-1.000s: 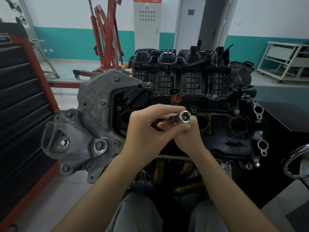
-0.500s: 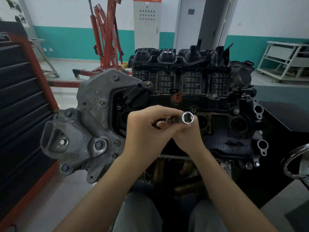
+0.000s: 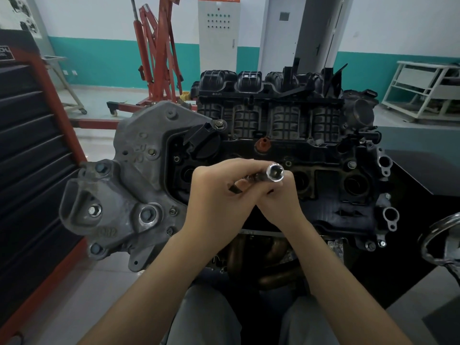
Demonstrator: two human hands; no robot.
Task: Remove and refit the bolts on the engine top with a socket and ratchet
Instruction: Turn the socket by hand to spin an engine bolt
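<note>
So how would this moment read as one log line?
both hands hold socket tool | above engine | socket off bolts

We find ourselves in an automotive workshop, likely a training bay. An engine [image 3: 286, 155] stands stripped on a stand, its black intake manifold [image 3: 268, 100] and grey cast timing cover [image 3: 134, 180] exposed. A red engine hoist [image 3: 156, 56] on castors stands behind it. A black and red tool chest [image 3: 29, 150] with drawers lines the left side. We also note a grey electrical cabinet [image 3: 217, 33], a white metal rack [image 3: 423, 90], tiled floor and teal-banded walls.
</note>
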